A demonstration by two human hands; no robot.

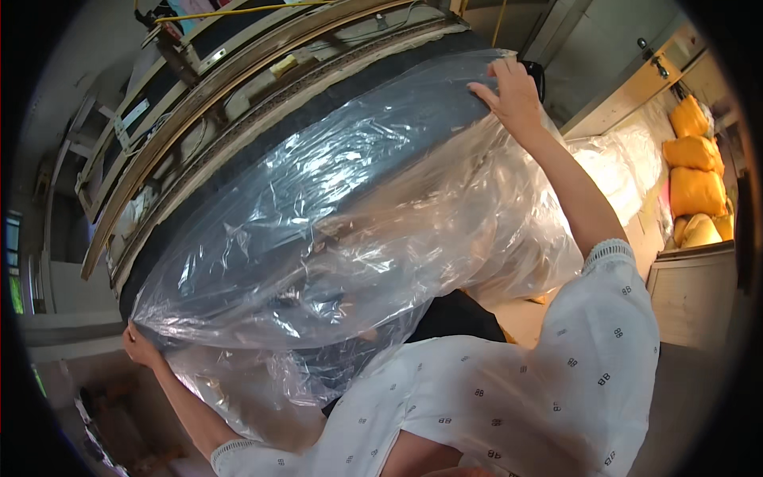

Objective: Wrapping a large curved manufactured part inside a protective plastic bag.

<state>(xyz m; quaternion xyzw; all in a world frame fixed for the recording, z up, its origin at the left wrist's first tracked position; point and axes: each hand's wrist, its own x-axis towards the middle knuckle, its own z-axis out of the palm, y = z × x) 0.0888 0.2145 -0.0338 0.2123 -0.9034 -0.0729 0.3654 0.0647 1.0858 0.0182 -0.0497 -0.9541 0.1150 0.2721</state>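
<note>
A clear plastic sheet lies spread and wrinkled across a long dark surface, slanting from the lower left up to the upper right. Its near part sags in loose folds toward the person's body, and bright glints run over its middle. The left hand is at the sheet's lower left end, its fingers pinching the gathered plastic, with creases fanning out from the fingertips. The right hand is at the upper right end, its fingers bent over the corner and its thumb spread apart from them; whether they grip the plastic I cannot tell. Both arms are stretched wide apart, and the person wears a white shirt with a small dark pattern and trimmed cuffs. Black cloth shows between the shirt and the near folds of the sheet. Beyond the far edge of the dark surface runs a frame of long wood and metal bars, with loose wires among them, and a yellow cord stretches over its top. To the right, past the right arm, lies more crumpled clear plastic, and beyond it yellow-orange bundles are stacked above a pale cabinet
</note>
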